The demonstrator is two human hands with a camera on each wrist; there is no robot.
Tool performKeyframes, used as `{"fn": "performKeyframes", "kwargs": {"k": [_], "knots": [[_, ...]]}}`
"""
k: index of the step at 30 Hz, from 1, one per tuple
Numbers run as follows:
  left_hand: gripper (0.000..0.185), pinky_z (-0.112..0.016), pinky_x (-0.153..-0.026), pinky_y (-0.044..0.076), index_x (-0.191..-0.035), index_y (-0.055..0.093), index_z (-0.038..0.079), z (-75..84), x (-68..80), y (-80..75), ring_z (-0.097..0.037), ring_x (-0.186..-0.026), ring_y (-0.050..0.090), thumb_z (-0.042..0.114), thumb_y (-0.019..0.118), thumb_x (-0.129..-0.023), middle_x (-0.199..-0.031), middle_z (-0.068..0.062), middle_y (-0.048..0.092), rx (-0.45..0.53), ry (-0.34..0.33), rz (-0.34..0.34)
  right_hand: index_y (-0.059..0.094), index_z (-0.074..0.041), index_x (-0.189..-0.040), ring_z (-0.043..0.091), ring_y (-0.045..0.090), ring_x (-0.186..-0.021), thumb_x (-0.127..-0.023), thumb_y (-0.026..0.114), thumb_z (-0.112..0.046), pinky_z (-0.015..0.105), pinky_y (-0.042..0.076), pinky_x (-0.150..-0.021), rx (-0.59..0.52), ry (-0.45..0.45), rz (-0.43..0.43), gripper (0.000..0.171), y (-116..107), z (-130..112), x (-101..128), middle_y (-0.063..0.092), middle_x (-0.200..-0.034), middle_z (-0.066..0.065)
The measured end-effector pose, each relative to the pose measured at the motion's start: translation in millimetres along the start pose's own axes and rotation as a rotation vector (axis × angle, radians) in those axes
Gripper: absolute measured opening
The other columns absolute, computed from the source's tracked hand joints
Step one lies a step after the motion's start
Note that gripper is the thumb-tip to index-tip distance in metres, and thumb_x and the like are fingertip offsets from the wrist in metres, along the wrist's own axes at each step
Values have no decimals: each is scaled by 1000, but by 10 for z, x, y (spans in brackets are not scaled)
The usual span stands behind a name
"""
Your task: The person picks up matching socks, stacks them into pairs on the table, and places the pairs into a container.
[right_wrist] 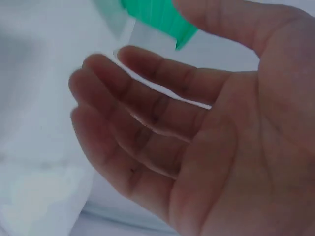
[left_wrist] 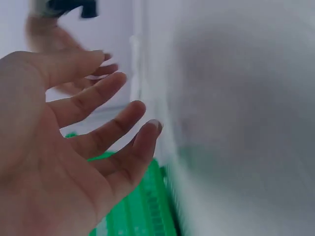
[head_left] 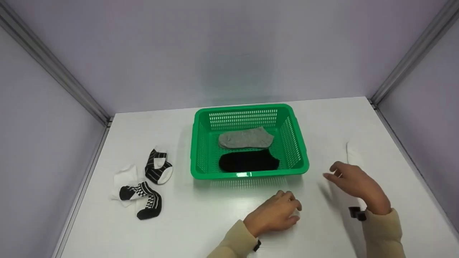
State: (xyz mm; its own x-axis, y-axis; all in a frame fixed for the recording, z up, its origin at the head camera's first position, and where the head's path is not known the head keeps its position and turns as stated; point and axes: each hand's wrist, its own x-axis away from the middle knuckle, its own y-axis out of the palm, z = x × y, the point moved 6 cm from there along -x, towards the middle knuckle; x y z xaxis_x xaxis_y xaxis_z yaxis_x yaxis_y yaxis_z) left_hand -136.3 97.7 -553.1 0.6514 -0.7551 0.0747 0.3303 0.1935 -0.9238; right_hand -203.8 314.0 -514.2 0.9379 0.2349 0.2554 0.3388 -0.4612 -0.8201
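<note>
Head: looks forward and down from above — whole white table (head_left: 200,229).
Wrists: close at each palm — both catch the green basket (head_left: 247,175).

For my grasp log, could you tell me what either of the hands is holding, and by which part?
Nothing is held. The left hand and the right hand both show loose, empty fingers, in front of the green basket, with a white sock lying beyond the right hand.

Green basket (head_left: 247,174) just ahead of hands
</note>
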Motion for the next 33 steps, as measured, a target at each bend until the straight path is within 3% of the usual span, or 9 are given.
{"fn": "performKeyframes", "kwargs": {"k": [3,5,10,14,18,22,26,29,33], "knots": [[25,-19,-95,49,-126,73,27,160,-281,37,-10,-108,59,36,64,-104,-124,6,67,-93,59,-16,61,14,-124,50,66,-105,-107,59,-32,60,55,-86,28,40,46,49,-157,254,-44,66,-120,38],[26,-19,-93,49,-127,72,28,251,-458,57,-10,-107,58,36,64,-104,-123,6,67,-128,62,-18,59,18,-127,58,61,-112,-108,56,-29,66,52,-92,45,63,59,51,-229,439,-85,61,-126,43],[32,-19,-94,49,-133,67,27,367,-796,130,-10,-108,56,37,66,-103,-125,5,62,-144,-11,0,51,19,-137,65,48,-127,-111,48,-27,72,45,-101,15,132,59,53,-297,917,-140,49,-140,47],[40,-18,-100,47,-140,62,25,372,-944,230,-9,-115,53,35,68,-102,-130,5,58,-55,-74,-3,49,17,-141,63,51,-127,-111,45,-24,69,48,-98,-42,162,81,50,-266,1148,-139,48,-143,45],[50,-16,-108,44,-147,55,23,339,-995,308,-9,-126,49,38,69,-101,-138,3,55,26,-124,16,54,15,-136,46,68,-104,-109,50,-20,50,57,-81,-87,167,90,44,-137,1130,-137,61,-129,39],[62,-15,-108,45,-151,49,20,288,-982,295,-11,-128,50,40,74,-98,-144,-3,49,36,-161,97,59,12,-131,24,70,-87,-107,55,-17,33,53,-71,-127,146,78,38,34,937,-99,70,-114,29],[67,-19,-117,42,-152,46,16,150,-894,232,-18,-142,45,34,77,-96,-154,-11,42,44,-232,178,61,9,-131,21,69,-90,-107,60,-22,32,54,-69,-168,97,50,40,223,686,-2,71,-114,24],[67,-22,-123,36,-154,45,16,31,-812,202,-17,-152,39,30,76,-97,-159,-10,44,93,-282,180,62,5,-132,20,70,-90,-107,62,-28,32,55,-68,-212,79,17,42,329,566,98,72,-114,21],[57,-21,-120,40,-149,51,17,-36,-766,176,-10,-141,50,29,75,-98,-150,0,57,98,-269,149,68,-3,-130,19,70,-91,-107,62,-34,30,53,-68,-194,81,68,39,294,559,226,74,-117,17]]}}
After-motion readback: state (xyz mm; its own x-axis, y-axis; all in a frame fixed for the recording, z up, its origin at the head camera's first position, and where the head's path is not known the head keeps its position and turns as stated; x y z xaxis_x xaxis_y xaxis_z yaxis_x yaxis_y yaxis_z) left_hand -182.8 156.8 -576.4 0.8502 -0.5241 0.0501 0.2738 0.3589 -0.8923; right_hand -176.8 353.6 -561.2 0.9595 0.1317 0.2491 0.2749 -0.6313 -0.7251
